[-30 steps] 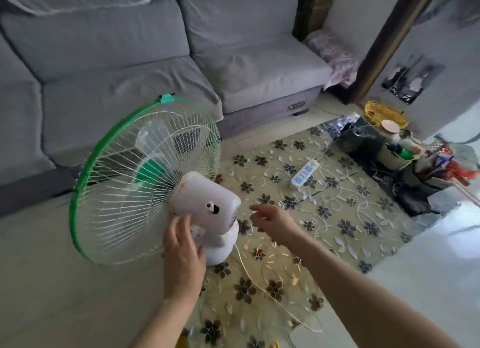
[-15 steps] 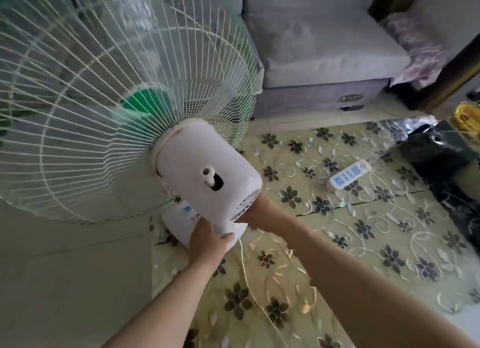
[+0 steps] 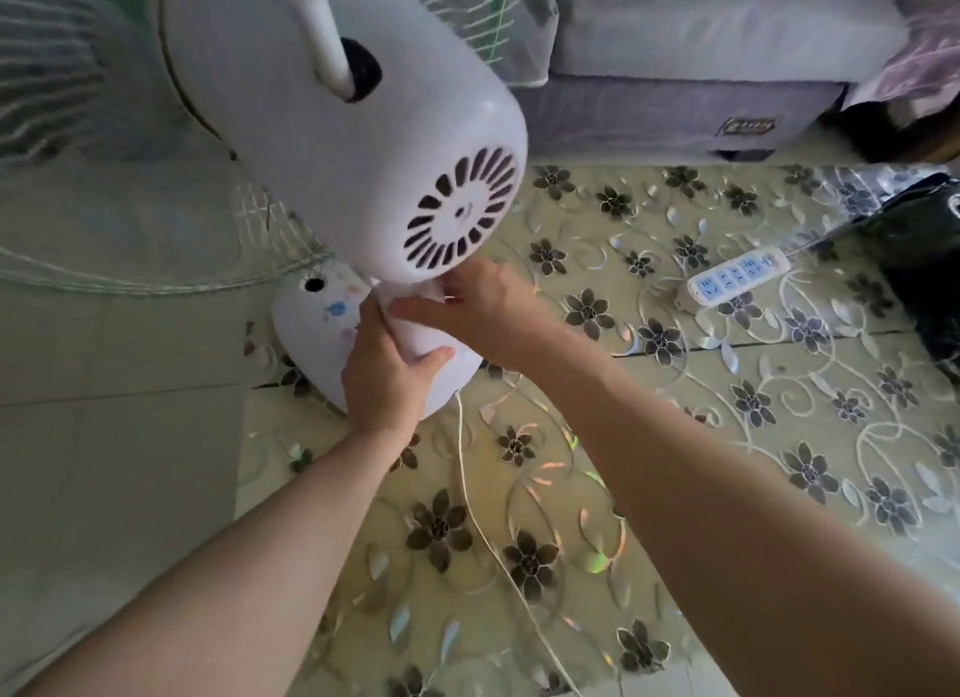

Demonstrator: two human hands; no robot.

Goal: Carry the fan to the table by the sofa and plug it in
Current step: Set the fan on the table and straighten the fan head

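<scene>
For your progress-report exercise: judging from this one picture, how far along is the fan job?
Done: the fan stands with its base on the flower-patterned table by the sofa. In hand: the left hand and right hand grip its neck. Left: the cord trails loose toward the camera; nothing visible is plugged into the power strip.

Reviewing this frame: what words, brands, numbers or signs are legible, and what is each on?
No text can be read here.
Sofa badge: a gold emblem on the base, too blurred to read.
Fan base: coloured control marks, smeared, no legible lettering.
Power strip: blue sockets only, no readable print.
Motor housing: no label visible.
</scene>
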